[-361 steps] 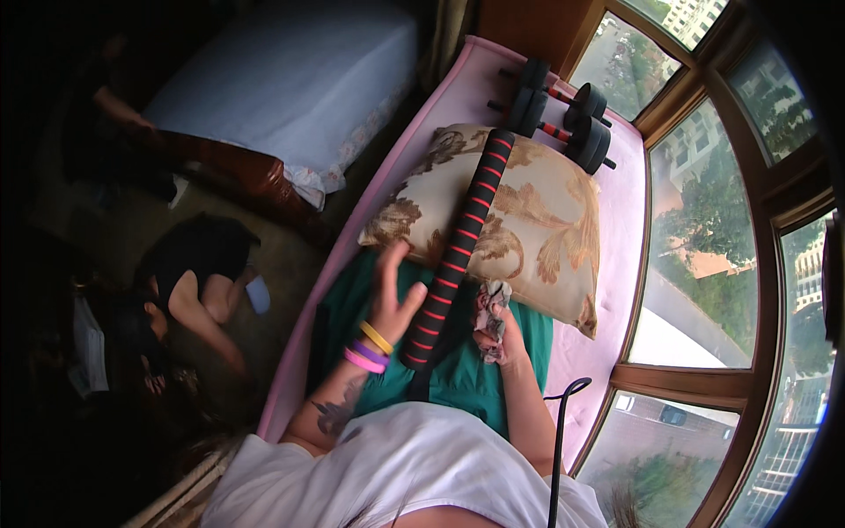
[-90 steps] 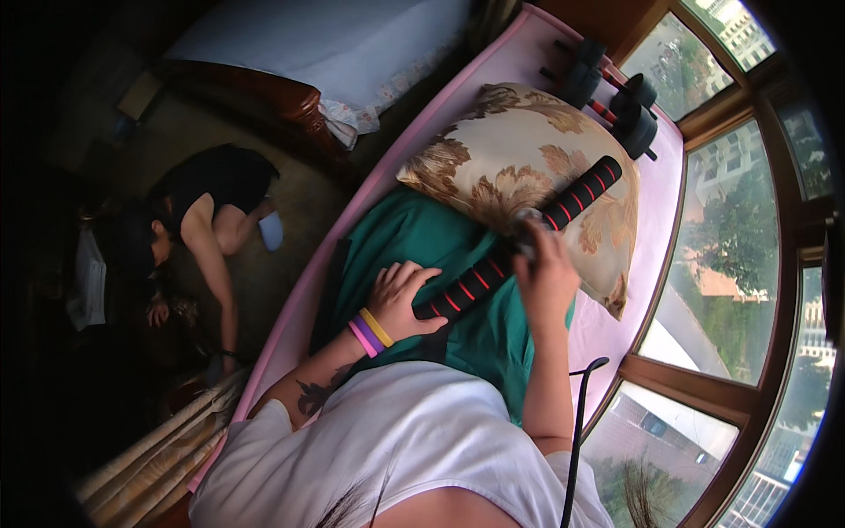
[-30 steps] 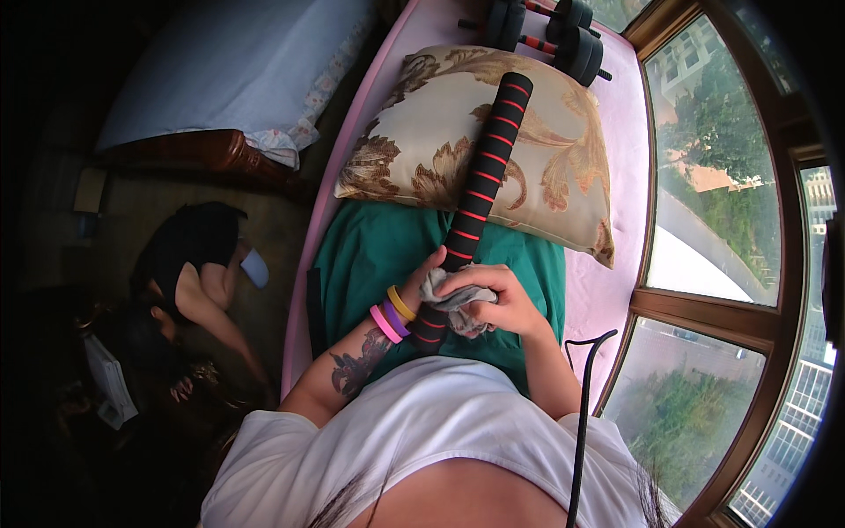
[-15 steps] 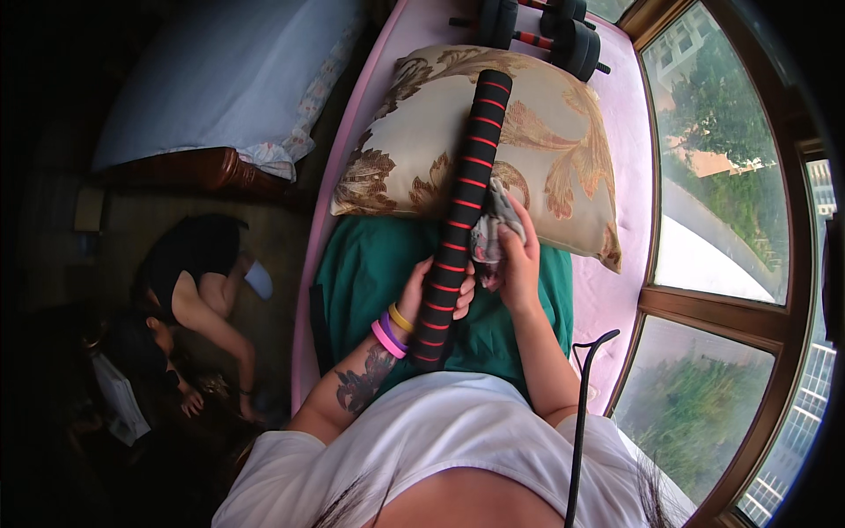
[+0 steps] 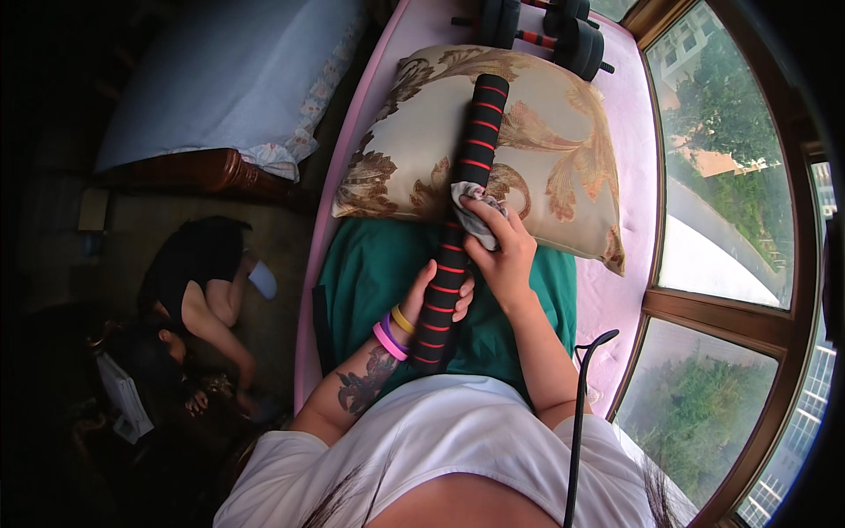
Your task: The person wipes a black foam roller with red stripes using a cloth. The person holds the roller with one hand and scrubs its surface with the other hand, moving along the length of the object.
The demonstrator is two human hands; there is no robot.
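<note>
On the pink window seat [image 5: 629, 132], seen from the head camera, a black foam bar with red rings [image 5: 459, 211] lies along a floral cushion [image 5: 554, 167] and a green cloth [image 5: 370, 273]. Left hand [image 5: 440, 295] wraps the bar's lower end, fingers closed round it. Right hand [image 5: 502, 251] presses a grey rag [image 5: 473, 211] against the bar's middle, clamped. Dumbbells [image 5: 563, 35] sit beyond the cushion. Another person crouches on the floor, lower left.
</note>
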